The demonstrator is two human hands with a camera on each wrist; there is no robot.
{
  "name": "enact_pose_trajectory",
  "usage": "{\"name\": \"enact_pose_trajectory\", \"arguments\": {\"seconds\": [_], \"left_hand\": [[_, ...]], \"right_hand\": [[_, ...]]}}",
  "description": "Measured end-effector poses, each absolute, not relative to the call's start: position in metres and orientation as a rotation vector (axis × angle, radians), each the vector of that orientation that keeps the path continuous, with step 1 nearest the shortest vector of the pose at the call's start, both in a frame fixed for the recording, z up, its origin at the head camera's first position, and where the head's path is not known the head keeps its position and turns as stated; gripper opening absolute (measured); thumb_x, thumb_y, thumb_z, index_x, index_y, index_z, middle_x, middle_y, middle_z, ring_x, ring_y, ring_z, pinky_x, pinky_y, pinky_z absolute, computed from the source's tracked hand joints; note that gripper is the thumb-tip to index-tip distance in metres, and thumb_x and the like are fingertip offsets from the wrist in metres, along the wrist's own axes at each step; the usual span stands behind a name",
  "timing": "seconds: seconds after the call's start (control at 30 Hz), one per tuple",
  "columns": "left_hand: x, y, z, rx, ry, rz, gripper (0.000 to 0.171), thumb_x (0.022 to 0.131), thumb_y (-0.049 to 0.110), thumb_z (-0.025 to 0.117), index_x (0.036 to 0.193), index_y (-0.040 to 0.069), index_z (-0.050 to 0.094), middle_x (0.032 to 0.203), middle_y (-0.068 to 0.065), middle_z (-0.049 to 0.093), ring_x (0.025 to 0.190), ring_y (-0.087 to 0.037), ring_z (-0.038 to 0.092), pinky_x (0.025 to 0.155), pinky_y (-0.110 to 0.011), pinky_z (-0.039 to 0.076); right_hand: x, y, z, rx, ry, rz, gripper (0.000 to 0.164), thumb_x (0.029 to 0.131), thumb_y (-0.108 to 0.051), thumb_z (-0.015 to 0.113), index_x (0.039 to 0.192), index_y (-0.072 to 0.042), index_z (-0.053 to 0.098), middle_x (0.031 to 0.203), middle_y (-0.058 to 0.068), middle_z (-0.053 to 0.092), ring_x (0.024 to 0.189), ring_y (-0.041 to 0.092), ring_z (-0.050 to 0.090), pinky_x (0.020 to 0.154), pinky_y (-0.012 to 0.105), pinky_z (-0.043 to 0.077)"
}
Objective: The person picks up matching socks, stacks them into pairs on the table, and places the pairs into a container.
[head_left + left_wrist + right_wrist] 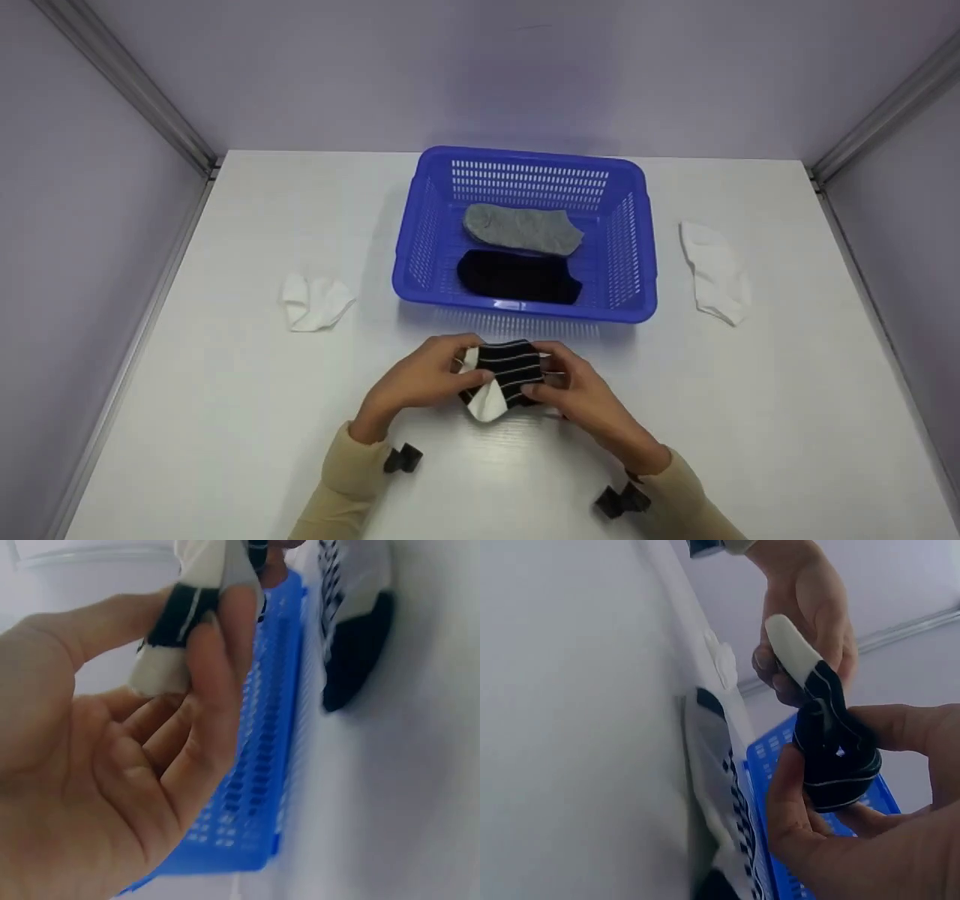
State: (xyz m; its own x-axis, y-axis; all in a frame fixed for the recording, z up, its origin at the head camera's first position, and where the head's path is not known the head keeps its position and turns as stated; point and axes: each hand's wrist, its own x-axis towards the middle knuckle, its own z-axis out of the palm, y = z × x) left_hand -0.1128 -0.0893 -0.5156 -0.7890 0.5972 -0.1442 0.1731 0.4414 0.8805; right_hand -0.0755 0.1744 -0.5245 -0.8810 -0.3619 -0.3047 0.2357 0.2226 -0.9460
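A black sock (pixel 517 367) with thin white stripes and a white heel spans my two hands in front of the basket. The left hand (pixel 427 379) pinches its white-patched end, thumb on top. At the other end, my right hand (pixel 585 394) grips the dark part between thumb and fingers. In the right wrist view that dark part (pixel 836 772) is bunched and rounded, while a white tip (pixel 791 645) sticks out towards the left hand. Below the hands lies another sock (pixel 712 757), white with a checkered band and dark ends, largely hidden in the head view.
A blue plastic basket (pixel 525 313) stands just beyond the hands. Inside it, a grey sock (pixel 523 229) lies behind a black sock (pixel 517 276). One crumpled white sock (pixel 319 304) is on the table at left; another white sock (pixel 716 271) lies right of the basket.
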Motion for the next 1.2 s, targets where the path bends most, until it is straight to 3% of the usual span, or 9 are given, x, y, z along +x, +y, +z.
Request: {"name": "enact_pose_trajectory", "arguments": {"seconds": [0.2,0.33,0.43,0.63,0.7,0.87,0.97,1.07,1.2], "left_hand": [[-0.109,-0.062,-0.528,0.589,2.312,1.263,0.028,0.099,0.024,0.072,0.121,0.007,0.070,0.075,0.008,0.053,0.061,-0.006,0.042,0.054,-0.022,0.034],[-0.108,-0.055,-0.531,0.529,2.400,1.185,0.039,0.097,0.024,0.073,0.128,0.001,0.068,0.067,0.008,0.045,0.057,-0.008,0.040,0.053,-0.024,0.033],[-0.107,-0.053,-0.533,0.472,2.440,1.152,0.045,0.097,0.025,0.074,0.131,-0.003,0.066,0.067,0.007,0.045,0.058,-0.009,0.041,0.055,-0.025,0.035],[-0.107,-0.054,-0.534,0.422,2.444,1.171,0.041,0.099,0.027,0.073,0.126,-0.002,0.069,0.062,0.009,0.040,0.057,-0.008,0.040,0.059,-0.025,0.037],[-0.108,-0.055,-0.535,0.431,2.442,1.176,0.028,0.099,0.027,0.073,0.110,0.002,0.071,0.061,0.009,0.037,0.056,-0.008,0.037,0.058,-0.025,0.034],[-0.109,-0.057,-0.538,0.460,2.450,1.168,0.019,0.099,0.024,0.072,0.098,0.005,0.069,0.063,0.008,0.037,0.057,-0.009,0.036,0.057,-0.025,0.032],[-0.108,-0.056,-0.534,0.513,2.443,1.163,0.020,0.102,0.022,0.069,0.111,0.005,0.071,0.065,0.007,0.039,0.058,-0.008,0.037,0.058,-0.025,0.032],[-0.105,-0.055,-0.525,0.612,2.396,1.210,0.015,0.104,0.022,0.065,0.112,0.010,0.071,0.067,0.008,0.040,0.060,-0.007,0.037,0.059,-0.024,0.033],[-0.102,-0.051,-0.507,0.728,2.261,1.381,0.012,0.103,0.023,0.065,0.109,0.014,0.072,0.081,0.010,0.055,0.074,-0.007,0.048,0.071,-0.024,0.043]], "right_hand": [[-0.074,0.199,-0.528,-0.188,2.329,-1.519,0.058,0.094,-0.018,0.078,0.146,-0.006,0.054,0.116,0.017,0.066,0.094,0.018,0.063,0.078,0.024,0.053],[-0.075,0.201,-0.529,-0.211,2.483,-1.354,0.061,0.092,-0.022,0.081,0.145,-0.005,0.055,0.109,0.011,0.062,0.088,0.017,0.055,0.075,0.024,0.046],[-0.075,0.202,-0.527,-0.183,2.524,-1.294,0.065,0.092,-0.024,0.081,0.147,-0.002,0.053,0.115,0.015,0.059,0.088,0.018,0.054,0.073,0.025,0.045],[-0.075,0.214,-0.514,-0.062,2.536,-1.317,0.062,0.099,-0.029,0.074,0.150,-0.002,0.049,0.138,0.023,0.055,0.102,0.026,0.063,0.084,0.033,0.054],[-0.075,0.219,-0.509,-0.040,2.538,-1.337,0.057,0.101,-0.030,0.071,0.148,-0.004,0.051,0.140,0.022,0.058,0.108,0.028,0.065,0.091,0.038,0.055],[-0.080,0.228,-0.506,-0.057,2.552,-1.367,0.041,0.105,-0.027,0.066,0.139,-0.004,0.062,0.128,0.014,0.069,0.110,0.025,0.068,0.098,0.041,0.054],[-0.082,0.229,-0.510,-0.103,2.543,-1.373,0.036,0.105,-0.025,0.066,0.134,-0.004,0.065,0.123,0.012,0.071,0.110,0.024,0.068,0.099,0.042,0.055],[-0.082,0.228,-0.515,-0.154,2.504,-1.421,0.042,0.102,-0.025,0.070,0.137,-0.004,0.063,0.130,0.013,0.069,0.121,0.028,0.066,0.103,0.047,0.054],[-0.082,0.225,-0.522,-0.306,2.445,-1.507,0.063,0.098,-0.027,0.076,0.154,-0.012,0.050,0.156,0.010,0.054,0.147,0.033,0.049,0.116,0.056,0.046]]}}
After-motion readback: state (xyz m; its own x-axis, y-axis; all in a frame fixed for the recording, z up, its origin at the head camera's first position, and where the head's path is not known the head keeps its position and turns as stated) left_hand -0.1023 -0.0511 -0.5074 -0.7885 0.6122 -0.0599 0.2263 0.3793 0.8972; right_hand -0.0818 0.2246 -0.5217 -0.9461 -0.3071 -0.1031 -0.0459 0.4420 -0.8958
